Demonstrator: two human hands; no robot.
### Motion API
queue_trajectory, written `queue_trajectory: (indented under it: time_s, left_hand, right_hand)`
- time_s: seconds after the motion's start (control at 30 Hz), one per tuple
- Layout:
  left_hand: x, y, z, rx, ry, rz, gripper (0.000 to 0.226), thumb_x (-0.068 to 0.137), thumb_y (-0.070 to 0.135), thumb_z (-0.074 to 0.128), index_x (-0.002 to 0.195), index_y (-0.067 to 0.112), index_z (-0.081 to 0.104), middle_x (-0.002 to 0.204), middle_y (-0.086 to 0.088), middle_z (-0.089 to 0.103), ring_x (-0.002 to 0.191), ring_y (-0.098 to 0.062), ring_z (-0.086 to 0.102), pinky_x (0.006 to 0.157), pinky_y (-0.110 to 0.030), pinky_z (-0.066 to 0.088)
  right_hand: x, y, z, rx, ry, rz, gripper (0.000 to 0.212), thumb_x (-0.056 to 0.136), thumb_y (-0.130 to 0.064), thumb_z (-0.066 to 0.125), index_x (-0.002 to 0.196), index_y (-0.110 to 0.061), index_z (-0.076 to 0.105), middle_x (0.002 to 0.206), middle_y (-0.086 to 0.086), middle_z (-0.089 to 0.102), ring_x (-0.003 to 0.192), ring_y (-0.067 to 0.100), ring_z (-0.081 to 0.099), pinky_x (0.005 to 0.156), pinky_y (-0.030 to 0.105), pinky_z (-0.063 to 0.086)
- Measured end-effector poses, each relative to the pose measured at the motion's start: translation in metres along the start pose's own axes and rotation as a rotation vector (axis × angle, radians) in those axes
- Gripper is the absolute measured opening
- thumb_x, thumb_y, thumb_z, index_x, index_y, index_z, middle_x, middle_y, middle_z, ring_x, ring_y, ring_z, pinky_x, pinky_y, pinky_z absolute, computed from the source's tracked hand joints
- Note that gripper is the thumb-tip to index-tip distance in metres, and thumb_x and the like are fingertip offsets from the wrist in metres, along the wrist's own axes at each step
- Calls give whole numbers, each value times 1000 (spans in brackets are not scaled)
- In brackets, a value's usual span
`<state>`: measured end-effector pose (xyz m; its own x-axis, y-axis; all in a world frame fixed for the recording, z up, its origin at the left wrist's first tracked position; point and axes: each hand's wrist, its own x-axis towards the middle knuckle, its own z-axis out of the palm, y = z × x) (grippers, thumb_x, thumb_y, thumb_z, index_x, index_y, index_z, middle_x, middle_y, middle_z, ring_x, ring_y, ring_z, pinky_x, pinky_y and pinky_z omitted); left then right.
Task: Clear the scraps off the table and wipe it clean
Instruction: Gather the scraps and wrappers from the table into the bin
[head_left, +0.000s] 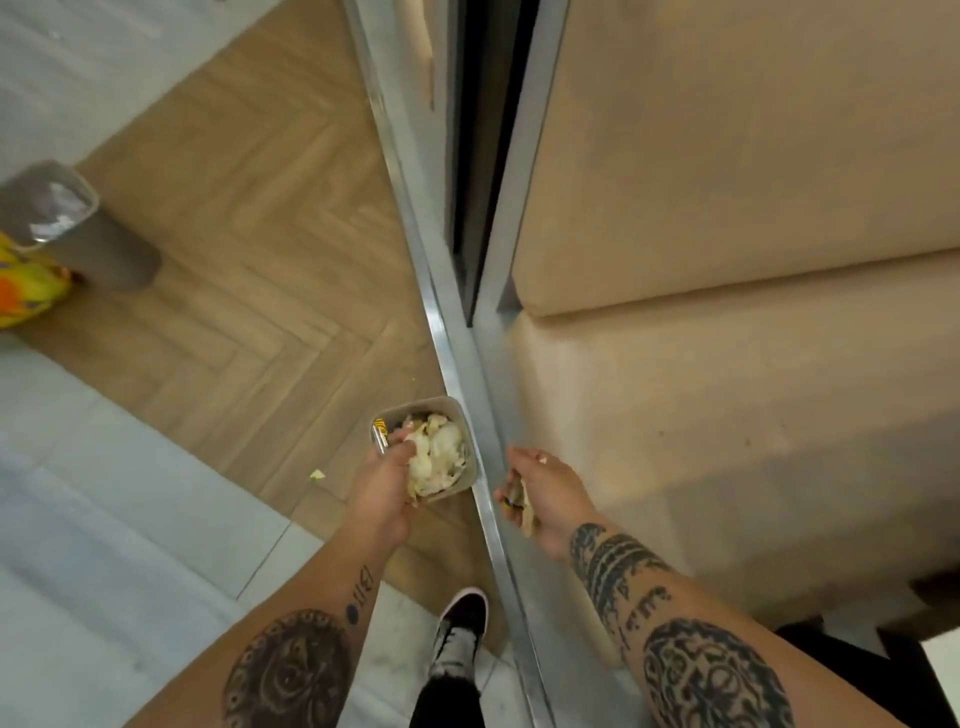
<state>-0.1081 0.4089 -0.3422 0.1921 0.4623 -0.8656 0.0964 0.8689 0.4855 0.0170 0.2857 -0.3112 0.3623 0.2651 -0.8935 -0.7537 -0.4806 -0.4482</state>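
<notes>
**Scraps collected, bin run next**

Looks like the clearing step: left hand (387, 480) grips a small grey square plastic tub (451, 415) heaped with pale food scraps (439, 457); right hand (540, 491) is curled around a few more bits. Next move, I'd guess, is dumping both into the grey bin (67, 218) well off to the left. No table in view, and what the right hand holds is hard to make out.

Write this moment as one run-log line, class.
left hand: holds container of scraps | right hand: closed on scraps | bin: far left on floor
</notes>
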Motion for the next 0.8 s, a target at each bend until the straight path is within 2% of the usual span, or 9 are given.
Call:
queue_trajectory:
  time_s: [0.07,0.13,0.2,0.3,0.37,0.5,0.6,0.7,0.8]
  left_hand:
    - [26,-13,-9,-20,33,-21,17,99,17,60,116,23,64,100,-2,76,82,-17,74,66,-33,60]
    - [50,-25,-16,-36,46,-65,22,100,22,60,122,22,62,107,-2,75,89,-18,73,65,-31,57]
    - [76,-37,-22,-36,63,-87,24,101,19,56,123,20,63,110,-3,72,93,-20,70,69,-32,56]
    - [110,-51,-27,-16,66,-91,26,99,10,51,120,21,63,113,-5,69,97,-23,66,78,-37,56]
    - [131,-58,-28,15,60,-67,26,100,9,50,118,25,60,112,-4,69,100,-23,66,79,-37,56]
    - [165,-66,-27,86,-1,-108,26,99,27,56,124,21,60,118,-8,71,100,-21,68,84,-39,56]
    - [176,-72,-27,175,23,-173,30,100,35,51,118,16,65,117,-12,70,90,-21,71,74,-29,54]
    - [172,-82,-31,236,147,-208,46,103,30,49,146,15,47,149,-9,48,135,-31,47,107,-46,42]
    - [153,-88,-31,261,162,-237,34,104,27,50,137,20,48,123,-6,52,121,-26,47,114,-49,37]
  right_hand:
    - [31,14,9,-31,-20,43,22,99,-28,61,82,-15,55,56,3,54,57,19,57,52,28,49]
    - [61,24,18,-49,-34,83,16,98,-23,56,85,-15,59,60,4,58,62,21,57,59,31,51]
    - [93,36,28,-81,-53,103,13,91,-19,52,95,-14,63,77,7,65,74,24,62,64,34,56]
    - [144,55,42,-274,-74,29,37,80,-17,51,114,-23,63,112,7,69,106,30,67,84,45,61]
    - [170,65,51,-324,-36,-33,41,80,-15,51,118,-29,60,120,6,66,105,28,67,90,49,59]
    - [199,74,71,-392,-42,-136,61,83,-27,64,141,-30,46,131,-2,59,111,21,63,98,45,55]
    - [211,76,69,-520,15,-109,45,92,-27,58,135,-19,50,128,0,59,114,25,59,103,39,49]
    - [208,81,52,-671,32,-22,40,101,-13,43,138,2,49,137,23,54,118,34,57,99,38,47]
    - [180,86,31,-594,73,-23,36,103,-7,38,133,4,53,132,21,57,117,33,56,88,28,43]
